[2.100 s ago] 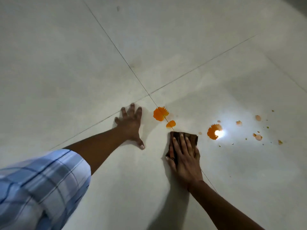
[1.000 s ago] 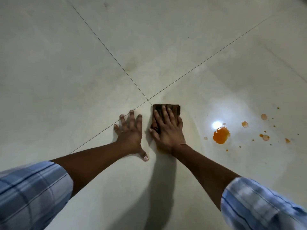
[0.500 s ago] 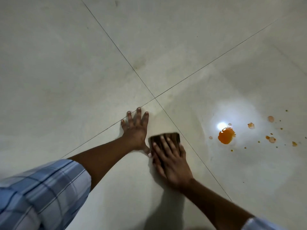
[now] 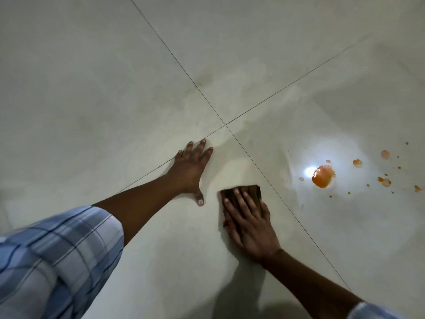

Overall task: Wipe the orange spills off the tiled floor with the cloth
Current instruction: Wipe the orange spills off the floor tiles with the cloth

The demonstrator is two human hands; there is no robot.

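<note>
From the head camera, the landmark is the grout crossing (image 4: 225,125), where four tiles of the pale glossy tiled floor (image 4: 92,88) meet.

The dark brown folded cloth (image 4: 253,192) lies flat on the floor below that crossing and slightly to its right, just left of the grout line that runs down from it. It looks soft, thin and light. It probably slides easily on the slick tile and soaks up liquid, but would bunch if pushed from one edge. Judging from that, the best hold is a flat palm over its middle, with even downward pressure rather than a pinch at a corner.

The right hand (image 4: 250,224) is placed just so: fingers straight and together, laid across the cloth and pressing it down, gripping nothing. The left hand (image 4: 189,168) rests below and left of the crossing, palm down and fingers spread on bare tile, its fingertips at the grout line, seemingly bracing the body. Its arm leads back to a blue plaid sleeve (image 4: 57,256).

Well to the right of the crossing and lower sits a round glossy orange puddle (image 4: 322,177) beside a bright light reflection (image 4: 309,172), apart from the cloth. Farther right again lie smaller orange spots (image 4: 357,162), not yet wiped.
</note>
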